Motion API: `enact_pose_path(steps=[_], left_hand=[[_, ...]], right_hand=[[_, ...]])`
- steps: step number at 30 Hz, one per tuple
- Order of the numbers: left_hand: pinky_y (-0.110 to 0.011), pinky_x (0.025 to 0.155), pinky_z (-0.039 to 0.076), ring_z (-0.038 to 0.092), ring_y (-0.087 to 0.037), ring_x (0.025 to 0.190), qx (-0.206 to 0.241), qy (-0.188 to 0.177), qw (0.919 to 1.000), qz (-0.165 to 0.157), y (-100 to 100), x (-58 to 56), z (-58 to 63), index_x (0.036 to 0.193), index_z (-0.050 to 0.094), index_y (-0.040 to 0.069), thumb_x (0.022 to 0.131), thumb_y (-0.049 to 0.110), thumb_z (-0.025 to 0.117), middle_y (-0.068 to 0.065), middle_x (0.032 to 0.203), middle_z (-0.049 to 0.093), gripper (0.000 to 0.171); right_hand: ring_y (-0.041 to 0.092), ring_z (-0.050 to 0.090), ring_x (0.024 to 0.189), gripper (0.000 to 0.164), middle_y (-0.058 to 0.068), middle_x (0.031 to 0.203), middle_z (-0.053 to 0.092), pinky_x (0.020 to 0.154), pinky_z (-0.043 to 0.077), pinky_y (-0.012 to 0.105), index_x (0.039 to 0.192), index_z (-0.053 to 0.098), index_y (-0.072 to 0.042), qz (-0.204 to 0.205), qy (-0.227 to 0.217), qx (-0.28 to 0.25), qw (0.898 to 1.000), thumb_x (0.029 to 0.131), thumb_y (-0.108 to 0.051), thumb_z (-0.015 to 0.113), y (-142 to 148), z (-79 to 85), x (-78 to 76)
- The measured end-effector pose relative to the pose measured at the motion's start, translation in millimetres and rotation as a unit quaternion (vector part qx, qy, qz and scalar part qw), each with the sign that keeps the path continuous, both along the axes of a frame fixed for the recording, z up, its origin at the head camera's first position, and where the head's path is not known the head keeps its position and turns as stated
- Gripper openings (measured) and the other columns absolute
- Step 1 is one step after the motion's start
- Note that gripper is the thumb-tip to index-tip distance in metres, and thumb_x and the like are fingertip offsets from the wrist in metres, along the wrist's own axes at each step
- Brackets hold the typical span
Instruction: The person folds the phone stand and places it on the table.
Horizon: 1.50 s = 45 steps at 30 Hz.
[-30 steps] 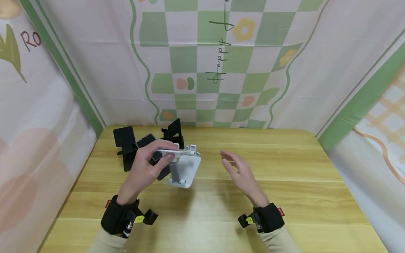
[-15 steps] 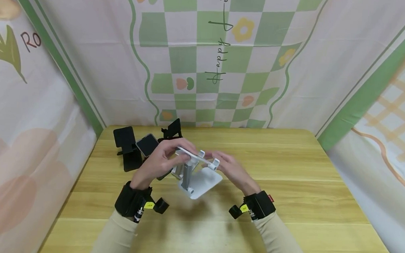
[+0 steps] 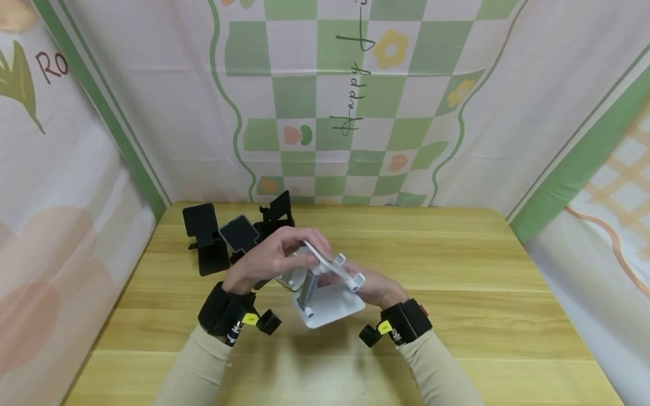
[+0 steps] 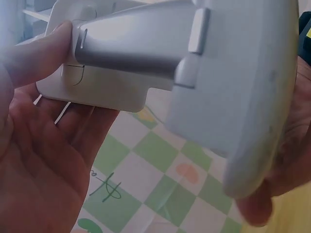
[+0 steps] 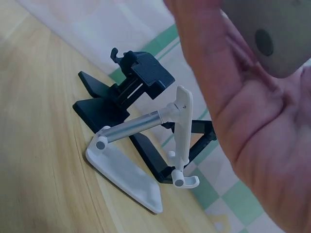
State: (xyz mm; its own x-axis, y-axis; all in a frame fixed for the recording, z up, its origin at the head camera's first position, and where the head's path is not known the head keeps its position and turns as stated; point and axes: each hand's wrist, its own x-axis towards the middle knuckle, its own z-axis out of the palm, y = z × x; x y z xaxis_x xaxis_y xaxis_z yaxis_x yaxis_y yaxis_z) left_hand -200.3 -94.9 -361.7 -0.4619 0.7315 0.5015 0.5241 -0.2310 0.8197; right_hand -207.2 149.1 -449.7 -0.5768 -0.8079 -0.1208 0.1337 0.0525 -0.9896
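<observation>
A white folding phone stand (image 3: 330,306) with a silver arm is held above the table, tilted. My left hand (image 3: 278,256) pinches its upper plate, thumb on the near face and fingers behind, as the left wrist view shows. My right hand (image 3: 378,287) grips the base of the stand from the right side, its fingers partly hidden behind it. In the right wrist view, the underside of the base with a dark round foot (image 5: 264,42) lies against the palm. A second white phone stand (image 5: 126,172) stands unfolded on the table just beyond my hands.
Black phone stands stand at the back left of the wooden table (image 3: 496,298): one at the far left (image 3: 204,239), one in the middle (image 3: 239,234) and one at the back (image 3: 278,211). Patterned cloth (image 3: 331,93) hangs behind the table.
My left hand has carried the white phone stand rightward and turned it. My right hand has come in from the right, from apart to gripping the base. The second white stand stays behind.
</observation>
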Motion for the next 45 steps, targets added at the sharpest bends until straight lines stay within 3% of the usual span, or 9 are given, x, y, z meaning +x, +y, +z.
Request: enact_pose_path(steps=[8, 18, 21, 24, 29, 33, 36, 40, 45], left_hand=[[-0.037, 0.091, 0.055, 0.065, -0.019, 0.109, -0.005, 0.0, 0.9999, -0.013, 0.8, 0.6, 2.5, 0.106, 0.066, -0.008, 0.099, 0.001, 0.063, -0.02, 0.111, 0.068, 0.012], [-0.039, 0.095, 0.052, 0.063, -0.022, 0.11, -0.007, 0.002, 1.0, -0.005, 2.0, 2.7, 4.8, 0.106, 0.066, -0.007, 0.101, 0.006, 0.064, -0.024, 0.111, 0.066, 0.014], [-0.04, 0.101, 0.05, 0.061, -0.023, 0.115, 0.0, 0.009, 0.9998, 0.019, 1.0, 3.9, 6.1, 0.112, 0.064, -0.007, 0.099, 0.002, 0.065, -0.025, 0.116, 0.065, 0.016], [-0.042, 0.112, 0.044, 0.056, -0.022, 0.126, 0.015, 0.014, 0.9985, 0.05, -1.3, 5.0, 5.7, 0.123, 0.059, -0.01, 0.099, 0.003, 0.065, -0.029, 0.128, 0.059, 0.028], [-0.046, 0.12, 0.037, 0.049, -0.025, 0.139, 0.045, 0.001, 0.9939, 0.101, -4.2, 5.9, -0.2, 0.14, 0.047, -0.013, 0.101, 0.011, 0.065, -0.035, 0.146, 0.045, 0.049], [-0.048, 0.121, 0.035, 0.042, -0.036, 0.144, 0.06, -0.031, 0.988, 0.139, -4.6, 7.6, -5.5, 0.15, 0.038, -0.009, 0.101, 0.014, 0.063, -0.029, 0.155, 0.039, 0.06], [-0.046, 0.12, 0.036, 0.039, -0.04, 0.144, 0.065, -0.058, 0.9828, 0.163, -4.1, 10.4, -8.9, 0.154, 0.034, -0.005, 0.101, 0.02, 0.064, -0.022, 0.157, 0.04, 0.065], [-0.048, 0.117, 0.036, 0.042, -0.038, 0.142, 0.061, -0.076, 0.9758, 0.196, -1.9, 14.3, -13.4, 0.156, 0.034, -0.001, 0.1, 0.027, 0.066, -0.02, 0.155, 0.043, 0.07], [-0.055, 0.111, 0.04, 0.051, -0.032, 0.132, 0.022, -0.06, 0.9627, 0.263, 4.9, 16.6, -17.5, 0.151, 0.045, 0.005, 0.097, 0.023, 0.069, -0.018, 0.148, 0.051, 0.062]], right_hand=[[0.022, 0.073, 0.09, 0.063, 0.011, 0.113, 0.07, 0.076, 0.061, 0.034, 0.153, 0.033, -0.002, 0.024, 0.002, 0.006, 1.0, 0.103, -0.03, 0.059, -0.2, -1.2, -0.7], [0.022, 0.073, 0.09, 0.058, 0.009, 0.112, 0.071, 0.075, 0.061, 0.034, 0.146, 0.04, 0.0, 0.016, 0.0, -0.012, 1.0, 0.1, -0.025, 0.064, -1.6, -6.1, -2.1], [0.023, 0.073, 0.094, 0.056, 0.009, 0.114, 0.072, 0.079, 0.062, 0.036, 0.145, 0.043, -0.001, -0.007, 0.004, -0.018, 1.0, 0.1, -0.026, 0.065, -2.5, -6.0, -2.5], [0.023, 0.073, 0.097, 0.053, 0.009, 0.114, 0.072, 0.082, 0.061, 0.037, 0.143, 0.046, -0.003, -0.037, 0.009, -0.022, 0.999, 0.101, -0.029, 0.065, -1.5, -6.4, -2.5], [0.02, 0.073, 0.096, 0.036, 0.005, 0.111, 0.074, 0.079, 0.061, 0.033, 0.127, 0.059, -0.007, -0.089, 0.009, -0.028, 0.996, 0.101, -0.032, 0.066, -0.3, -6.0, -1.7], [0.016, 0.072, 0.095, 0.017, 0.0, 0.107, 0.074, 0.078, 0.061, 0.03, 0.115, 0.066, -0.01, -0.132, 0.014, -0.045, 0.99, 0.104, -0.02, 0.059, -1.6, -3.7, 0.5], [0.013, 0.072, 0.093, 0.017, -0.002, 0.103, 0.075, 0.079, 0.06, 0.028, 0.108, 0.069, -0.007, -0.169, 0.032, -0.053, 0.984, 0.102, -0.006, 0.053, -3.0, -3.4, 2.0], [0.011, 0.071, 0.092, 0.022, -0.004, 0.102, 0.073, 0.078, 0.059, 0.026, 0.112, 0.067, 0.005, -0.211, 0.052, -0.05, 0.975, 0.101, -0.002, 0.049, -5.1, -3.6, 3.5], [0.013, 0.07, 0.098, 0.04, -0.004, 0.109, 0.072, 0.084, 0.058, 0.03, 0.135, 0.05, 0.017, -0.227, 0.045, -0.056, 0.971, 0.108, -0.011, 0.044, -5.0, -3.6, 4.9]])
